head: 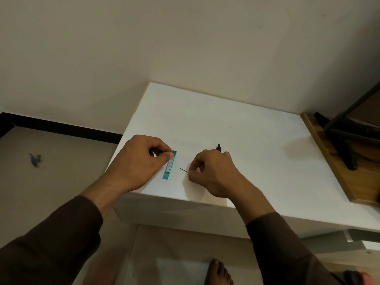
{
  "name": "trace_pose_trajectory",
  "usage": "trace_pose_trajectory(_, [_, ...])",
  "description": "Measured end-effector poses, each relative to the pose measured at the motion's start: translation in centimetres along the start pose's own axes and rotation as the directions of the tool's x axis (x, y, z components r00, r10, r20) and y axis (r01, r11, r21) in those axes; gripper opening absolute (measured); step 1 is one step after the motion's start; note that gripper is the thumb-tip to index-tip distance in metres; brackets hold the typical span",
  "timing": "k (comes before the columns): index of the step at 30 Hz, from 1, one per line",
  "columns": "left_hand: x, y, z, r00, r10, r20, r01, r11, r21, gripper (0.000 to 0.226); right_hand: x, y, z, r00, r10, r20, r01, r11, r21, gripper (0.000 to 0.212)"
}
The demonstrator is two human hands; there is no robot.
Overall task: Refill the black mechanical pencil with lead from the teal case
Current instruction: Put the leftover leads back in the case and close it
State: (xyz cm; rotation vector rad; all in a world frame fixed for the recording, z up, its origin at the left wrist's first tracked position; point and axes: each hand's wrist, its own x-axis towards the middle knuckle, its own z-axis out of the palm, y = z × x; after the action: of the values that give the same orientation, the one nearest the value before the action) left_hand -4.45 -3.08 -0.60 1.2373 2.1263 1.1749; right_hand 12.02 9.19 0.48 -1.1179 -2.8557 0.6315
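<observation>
The teal lead case (pixel 169 166) lies flat on the white table (pixel 226 124), near its front left. My left hand (pixel 139 161) has its fingers curled, and its thumb and forefinger touch the case's far end. My right hand (pixel 213 173) pinches a thin dark lead (pixel 183 170) that points left toward the case. The black mechanical pencil (pixel 218 148) pokes out past the same hand's knuckles; most of it is hidden under the hand.
A wooden board (pixel 337 161) with a black metal stand (pixel 345 140) on it borders the table's right side. The wall runs close behind the table. The floor lies to the left with a small purple scrap (pixel 35 159). A bare foot (pixel 219 272) is below.
</observation>
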Motion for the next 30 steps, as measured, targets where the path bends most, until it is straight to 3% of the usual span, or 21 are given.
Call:
trace_pose_trajectory(12, [0.0,-0.2,0.2,1.000,0.016,0.004,-0.016,0.999,0.036,0.009,-0.2,-0.3,0.4,0.998,-0.016,-0.057,0.019,0.998,0.065,0.020])
trace_pose_trajectory(16, [0.0,0.0,0.4,1.000,0.013,0.008,-0.013,1.000,0.027,0.011,-0.6,-0.2,-0.4,0.994,-0.023,-0.108,0.041,0.985,0.170,0.018])
trace_pose_trajectory(20, [-0.3,0.8,0.8,0.998,0.005,0.059,-0.003,1.000,-0.028,0.016,-1.1,-0.7,-1.2,0.985,-0.040,-0.166,0.091,0.945,0.313,0.012])
trace_pose_trajectory(25, [-0.3,1.3,0.6,0.986,-0.028,0.164,0.069,0.966,-0.251,0.014,-1.3,-1.1,-1.4,0.983,-0.043,-0.177,0.110,0.916,0.386,0.012])
trace_pose_trajectory(30, [-0.3,1.5,0.6,0.984,-0.039,0.173,0.092,0.946,-0.310,0.016,-1.3,-1.3,-1.4,0.984,-0.042,-0.174,0.114,0.897,0.426,0.022])
